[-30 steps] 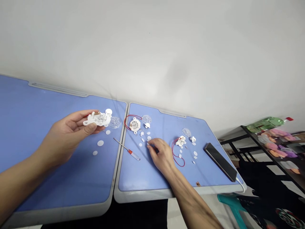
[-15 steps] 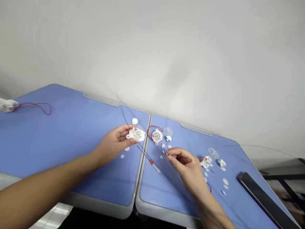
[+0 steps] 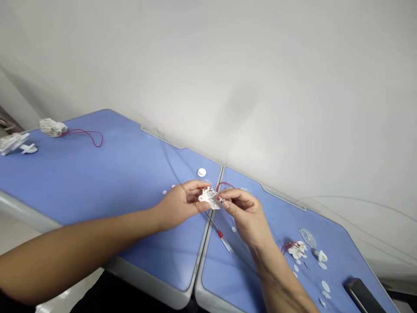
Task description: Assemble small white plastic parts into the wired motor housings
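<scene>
My left hand [image 3: 184, 202] grips a white plastic housing [image 3: 208, 198] with mounting ears, thumb in front and fingers behind. A red wire shows by its fingertips. My right hand [image 3: 246, 213] pinches a small white part [image 3: 222, 200] right beside the housing's right side; its exact kind is too small to tell. Under the hands, across the seam between the tables, lies a screwdriver [image 3: 221, 237] with a red and clear handle. A white disc [image 3: 201, 172] rests beyond my left hand. A clear round cover behind the hands is mostly hidden.
At right on the blue table [image 3: 224, 278] lie another white housing [image 3: 297, 251], a clear cover [image 3: 307, 238], a white knob [image 3: 321, 255], several discs and a black phone-like slab [image 3: 365, 295]. White assemblies [image 3: 53, 127] with a red wire [image 3: 97, 138] sit far left. A wall stands behind.
My right hand has brought the small part leftward to the housing in my left hand; the hands now meet. The view has turned left, bringing another white assembly into sight.
</scene>
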Available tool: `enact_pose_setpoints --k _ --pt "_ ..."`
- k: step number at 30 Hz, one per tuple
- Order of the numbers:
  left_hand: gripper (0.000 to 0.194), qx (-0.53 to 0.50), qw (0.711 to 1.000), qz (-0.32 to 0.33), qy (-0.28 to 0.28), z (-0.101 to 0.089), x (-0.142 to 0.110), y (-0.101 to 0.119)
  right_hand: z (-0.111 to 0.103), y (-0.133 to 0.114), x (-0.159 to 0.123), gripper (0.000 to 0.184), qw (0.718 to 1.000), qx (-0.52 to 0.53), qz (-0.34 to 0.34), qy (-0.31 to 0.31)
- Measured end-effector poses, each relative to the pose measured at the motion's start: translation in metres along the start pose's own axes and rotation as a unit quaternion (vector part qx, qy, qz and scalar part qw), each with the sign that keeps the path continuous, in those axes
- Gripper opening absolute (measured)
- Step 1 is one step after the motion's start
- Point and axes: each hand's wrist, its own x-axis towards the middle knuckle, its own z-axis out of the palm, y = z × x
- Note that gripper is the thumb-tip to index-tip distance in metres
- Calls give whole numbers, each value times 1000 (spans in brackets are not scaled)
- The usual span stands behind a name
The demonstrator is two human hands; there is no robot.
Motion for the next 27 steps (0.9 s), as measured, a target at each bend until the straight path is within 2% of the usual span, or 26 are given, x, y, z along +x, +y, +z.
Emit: enact_pose_setpoints --k 3,10,27 --pt "51 0 1000 -4 3 1 0 -1 0 2 -1 8 1000 17 2 -6" --pt "50 1 1000 -3 10 2 2 -3 0 3 -2 6 997 -62 -39 0" --pt "48 22 999 -7 24 5 2 -1 -1 11 -4 5 996 -69 -59 -2"
